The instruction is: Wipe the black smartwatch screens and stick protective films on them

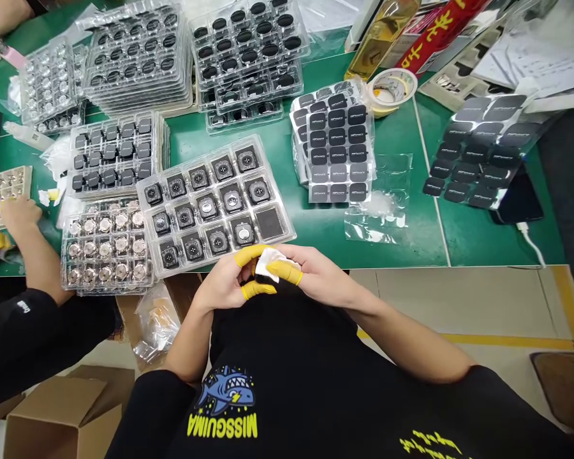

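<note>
In front of my body, at the table's near edge, my two hands meet. My left hand [224, 280], with yellow finger cots, is closed around a small dark object [266, 278], mostly hidden by the fingers and cloth. My right hand [318, 274] pinches a white wiping cloth [269, 257] against that object, its thumb in a yellow cot. Just beyond them lies a clear plastic tray [287, 233] with rows of black square smartwatch cases [219, 241]; its near right compartment [270, 222] shows only a flat dark square.
Stacked trays of watch parts [136, 57] stand at the back left. Sheets of dark labels [337, 153], a tape roll [392, 89] and a bottle of yellowish liquid [380, 38] lie to the right. A co-worker's hand [22, 213] works at far left. A phone [519, 201] is charging.
</note>
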Motion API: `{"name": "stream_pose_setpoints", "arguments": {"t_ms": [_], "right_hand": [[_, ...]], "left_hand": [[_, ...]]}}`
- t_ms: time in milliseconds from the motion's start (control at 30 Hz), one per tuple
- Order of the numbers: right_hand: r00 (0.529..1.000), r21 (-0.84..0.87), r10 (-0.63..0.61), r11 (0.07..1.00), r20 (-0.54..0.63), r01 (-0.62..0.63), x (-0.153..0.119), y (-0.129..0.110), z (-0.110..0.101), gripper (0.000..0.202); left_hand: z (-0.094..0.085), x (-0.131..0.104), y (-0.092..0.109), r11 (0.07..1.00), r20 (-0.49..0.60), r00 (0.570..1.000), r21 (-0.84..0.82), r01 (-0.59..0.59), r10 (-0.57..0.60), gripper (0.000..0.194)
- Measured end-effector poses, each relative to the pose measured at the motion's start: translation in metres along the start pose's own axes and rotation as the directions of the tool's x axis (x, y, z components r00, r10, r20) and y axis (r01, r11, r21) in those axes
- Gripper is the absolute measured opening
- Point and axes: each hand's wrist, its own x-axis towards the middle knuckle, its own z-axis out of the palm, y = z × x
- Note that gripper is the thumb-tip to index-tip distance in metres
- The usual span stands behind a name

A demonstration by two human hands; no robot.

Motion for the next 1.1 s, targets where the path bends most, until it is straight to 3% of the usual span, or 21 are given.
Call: {"name": "stream_pose_setpoints", "arguments": {"t_ms": [100,233,367,433,567,667,733,900,1000,1100], "right_hand": [[0.999,-0.011,0.045,0.999,-0.005,-0.045,0.001,0.004,0.002,0.043],[0.992,-0.096,0.073,0.992,-0.104,-0.083,0.003,0.006,0.011,0.045],[0.975,-0.156,0.038,0.985,-0.221,-0.074,0.006,0.004,0.021,0.043],[0.973,-0.161,-0.012,0.987,-0.23,-0.026,0.007,0.003,0.022,0.048],[0.99,-0.117,-0.02,0.993,-0.136,0.004,0.004,0.0,0.009,0.055],[0.999,-0.094,0.039,0.995,0.008,-0.038,0.0,-0.002,-0.003,0.049],[0.996,-0.109,0.077,0.991,0.035,-0.072,-0.001,-0.003,-0.005,0.043],[0.985,-0.082,0.135,0.986,-0.109,-0.144,0.001,0.0,0.009,0.042],[0.972,-0.11,0.088,0.987,-0.218,-0.114,0.003,0.002,0.017,0.039],[0.967,-0.199,0.001,0.979,-0.255,-0.054,0.003,0.001,0.02,0.036]], "left_hand": [[-0.004,-0.003,0.001,0.997,-0.012,1.0,0.071,-0.014,0.015,0.049],[-0.006,-0.007,0.001,0.991,-0.001,1.0,0.136,-0.02,0.02,0.043],[0.003,-0.012,0.0,0.991,-0.059,0.991,0.039,0.125,-0.123,0.035],[0.009,-0.013,-0.001,0.982,-0.092,0.977,-0.035,0.188,-0.191,0.043],[0.014,-0.015,-0.002,0.958,-0.122,0.957,-0.153,0.243,-0.263,0.064],[0.011,-0.014,-0.002,0.961,-0.093,0.969,-0.176,0.212,-0.23,0.064],[0.008,-0.013,-0.001,0.973,-0.082,0.978,-0.14,0.181,-0.194,0.058],[0.005,-0.009,0.002,0.99,-0.058,0.989,-0.056,0.129,-0.132,0.042],[0.007,-0.007,0.003,0.989,-0.094,0.986,-0.055,0.135,-0.14,0.044],[0.013,-0.007,-0.001,0.973,-0.142,0.968,-0.132,0.188,-0.207,0.05]]}}
